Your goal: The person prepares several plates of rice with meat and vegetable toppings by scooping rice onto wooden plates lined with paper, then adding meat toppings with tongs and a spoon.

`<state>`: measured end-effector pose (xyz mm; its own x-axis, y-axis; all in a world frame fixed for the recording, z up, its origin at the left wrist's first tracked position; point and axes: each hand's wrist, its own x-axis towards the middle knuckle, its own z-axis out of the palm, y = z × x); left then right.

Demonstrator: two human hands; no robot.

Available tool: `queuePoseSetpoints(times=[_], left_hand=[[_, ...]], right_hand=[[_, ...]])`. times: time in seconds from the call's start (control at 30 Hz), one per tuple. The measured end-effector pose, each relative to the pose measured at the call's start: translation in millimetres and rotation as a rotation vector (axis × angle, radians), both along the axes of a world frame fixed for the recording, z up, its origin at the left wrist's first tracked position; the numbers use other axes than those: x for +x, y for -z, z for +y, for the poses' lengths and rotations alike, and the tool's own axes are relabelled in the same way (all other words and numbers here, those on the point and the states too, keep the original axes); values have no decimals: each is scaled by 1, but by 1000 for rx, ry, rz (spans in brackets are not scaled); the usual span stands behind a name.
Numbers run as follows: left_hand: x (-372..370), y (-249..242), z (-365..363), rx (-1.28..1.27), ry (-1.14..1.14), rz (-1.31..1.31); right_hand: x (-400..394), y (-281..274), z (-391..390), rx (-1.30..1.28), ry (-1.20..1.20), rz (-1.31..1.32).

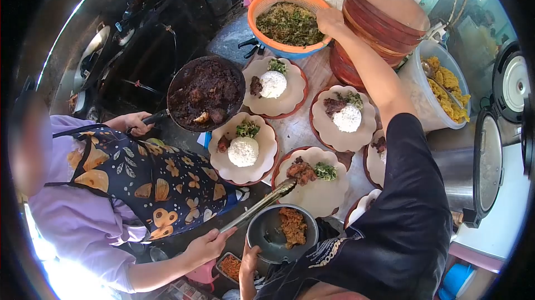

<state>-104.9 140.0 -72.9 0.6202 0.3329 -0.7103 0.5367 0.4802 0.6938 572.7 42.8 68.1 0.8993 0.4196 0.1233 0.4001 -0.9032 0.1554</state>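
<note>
My right hand (330, 22) reaches to the right rim of the orange basket (262, 0), which holds shredded greens; its fingertips are closed at the greens, and what they hold is too small to name. Below, my left hand (248, 261) grips the side of a grey metal bowl (266, 248) with a brown fried piece of food inside. Just above that bowl lies a scalloped plate (312, 199) with greens and dark meat but no rice. Other scalloped plates (266, 158) around it carry rice, greens and dark meat.
At the left a co-worker in a floral apron (161, 188) holds a dark pan (207, 124) and metal tongs (251, 212), whose tips are over the plate near my bowl. Wooden round boxes (384, 7), a tub of yellow food (429, 99) and a steel pot (454, 172) stand right.
</note>
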Motion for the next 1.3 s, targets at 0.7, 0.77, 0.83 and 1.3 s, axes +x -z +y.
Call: queuePoseSetpoints(times=[0.7, 0.77, 0.83, 1.3], left_hand=[[23, -37, -2, 3, 22, 16], [14, -23, 5, 22, 102, 67], [11, -21, 9, 45, 138, 86], [92, -161, 144, 832, 1501, -553]], right_hand=[[-16, -11, -3, -49, -55, 88], [-19, -2, 4, -96, -84, 8], [-8, 9, 10, -115, -98, -4], [-39, 2, -19, 207, -117, -59]])
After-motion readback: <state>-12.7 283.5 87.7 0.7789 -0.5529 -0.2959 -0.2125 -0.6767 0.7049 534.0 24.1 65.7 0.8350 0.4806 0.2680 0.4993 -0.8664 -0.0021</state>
